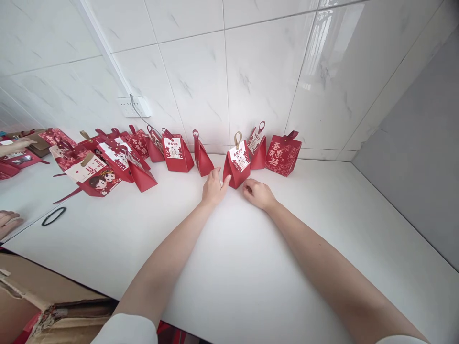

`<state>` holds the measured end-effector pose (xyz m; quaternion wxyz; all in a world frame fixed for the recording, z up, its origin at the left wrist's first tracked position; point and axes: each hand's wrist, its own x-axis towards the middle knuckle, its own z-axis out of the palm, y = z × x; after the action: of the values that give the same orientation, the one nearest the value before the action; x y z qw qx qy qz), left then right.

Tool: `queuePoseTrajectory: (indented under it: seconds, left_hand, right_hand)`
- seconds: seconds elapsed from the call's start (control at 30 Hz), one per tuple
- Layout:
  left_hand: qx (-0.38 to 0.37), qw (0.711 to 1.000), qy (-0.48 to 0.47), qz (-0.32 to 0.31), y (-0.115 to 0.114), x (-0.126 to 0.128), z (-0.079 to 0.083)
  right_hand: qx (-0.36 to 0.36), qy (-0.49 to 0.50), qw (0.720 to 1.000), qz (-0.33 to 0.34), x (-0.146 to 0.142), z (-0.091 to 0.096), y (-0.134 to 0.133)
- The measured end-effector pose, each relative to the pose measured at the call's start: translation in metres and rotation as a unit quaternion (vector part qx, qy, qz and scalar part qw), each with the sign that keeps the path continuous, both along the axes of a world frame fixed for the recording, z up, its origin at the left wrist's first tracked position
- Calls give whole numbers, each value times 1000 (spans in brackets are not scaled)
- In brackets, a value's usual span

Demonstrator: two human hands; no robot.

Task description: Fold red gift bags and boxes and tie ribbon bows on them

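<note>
A red gift box with a white printed label and a gold loop handle stands upright between my hands. My left hand is at its left side, fingers and thumb apart, with the thumb by the box's lower left edge; whether it touches I cannot tell. Curled into a loose fist, my right hand rests on the table close to the box's lower right corner, with nothing visible in it. Just behind stands another red box with a red loop. A patterned red box is to the right, and a narrow-looking red box to the left.
More red boxes line the tiled wall, crowding toward the left. A black ring lies on the white table. At the far left are another person's hands. An open cardboard box stands below the table edge.
</note>
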<state>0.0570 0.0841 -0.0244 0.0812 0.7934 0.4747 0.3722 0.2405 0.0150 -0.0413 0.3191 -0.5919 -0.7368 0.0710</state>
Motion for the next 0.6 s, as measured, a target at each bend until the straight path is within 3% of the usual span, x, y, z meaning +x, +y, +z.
queuePoseTrajectory:
  seconds: [0.2,0.4,0.6]
  left_hand:
    - [-90,996,8,9,3,7,-13]
    - [-161,985,-59,-16,22,-5,-20]
    - [-140,979,-129,-70,21,-3,-14]
  right_hand:
    - [57,157,984,-65,6,-17,18]
    - [27,269,959,-85,17,-27,29]
    - [-28,325,945,-11,20,-24,28]
